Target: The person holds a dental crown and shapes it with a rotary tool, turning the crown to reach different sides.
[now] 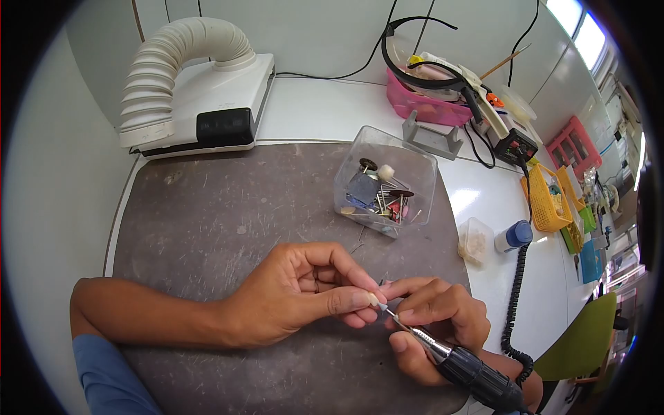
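Note:
My left hand [315,294] pinches a small cream-coloured piece [374,299], like a dental crown, between thumb and fingertips; most of it is hidden by the fingers. My right hand [443,315] is closed round a rotary handpiece [477,373] with a silver nose and a black body. From its nose a thin bur [389,311] with a pale tip points up and left, its tip right at the cream piece. Both hands are close together over the dark grey mat [228,200], fingertips almost meeting.
A clear plastic box [349,200] of burs and polishing wheels stands beyond my hands. A white dust extractor [187,104] with a ribbed hose is at back left. Right of the mat are a small clear tub [474,241], a blue-capped bottle [514,236] and the handpiece's coiled cord [513,311].

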Tool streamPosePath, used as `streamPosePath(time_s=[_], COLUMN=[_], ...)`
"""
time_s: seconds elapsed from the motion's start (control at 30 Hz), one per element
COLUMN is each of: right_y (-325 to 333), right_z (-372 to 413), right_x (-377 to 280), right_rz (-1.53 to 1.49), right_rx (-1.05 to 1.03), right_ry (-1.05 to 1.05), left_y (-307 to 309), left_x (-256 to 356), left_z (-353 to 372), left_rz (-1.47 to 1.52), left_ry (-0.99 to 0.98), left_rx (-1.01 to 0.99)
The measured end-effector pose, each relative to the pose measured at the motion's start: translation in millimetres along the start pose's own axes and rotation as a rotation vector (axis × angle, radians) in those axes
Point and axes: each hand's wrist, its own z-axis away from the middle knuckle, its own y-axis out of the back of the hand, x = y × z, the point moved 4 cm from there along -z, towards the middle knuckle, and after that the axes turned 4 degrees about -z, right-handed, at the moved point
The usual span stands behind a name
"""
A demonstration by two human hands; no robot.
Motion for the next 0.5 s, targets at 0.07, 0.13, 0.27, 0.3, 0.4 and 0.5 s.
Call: streamPosePath(time_s=[0.07, 0.13, 0.27, 0.3, 0.4, 0.5], right_y=[-0.2, -0.4, -0.6, -0.7, -0.5, -0.9], right_z=[-0.2, -0.3, 0.5, 0.2, 0.2, 0.5], right_x=[0.1, 0.6, 1.2, 1.1, 0.2, 0.6], right_rz=[0.004, -0.003, -0.009, -0.003, 0.012, 0.017], right_rx=[-0.002, 0.0, 0.009, 0.011, 0.008, 0.005], right_ry=[0.0, 0.01, 0.006, 0.013, 0.016, 0.013], left_y=[-0.1, -0.5, -0.8, -0.8, -1.0, -1.7], left_x=[0.1, 0.8, 1.0, 1.1, 1.0, 1.5], left_z=[0.1, 0.3, 0.6, 0.6, 0.6, 1.0], left_rz=[-0.012, -0.018, -0.029, -0.029, -0.045, -0.052], left_ry=[0.003, 0.001, 0.001, 0.0, -0.002, -0.017], left_rx=[0.004, 0.002, 0.0, 0.0, -0.004, -0.014])
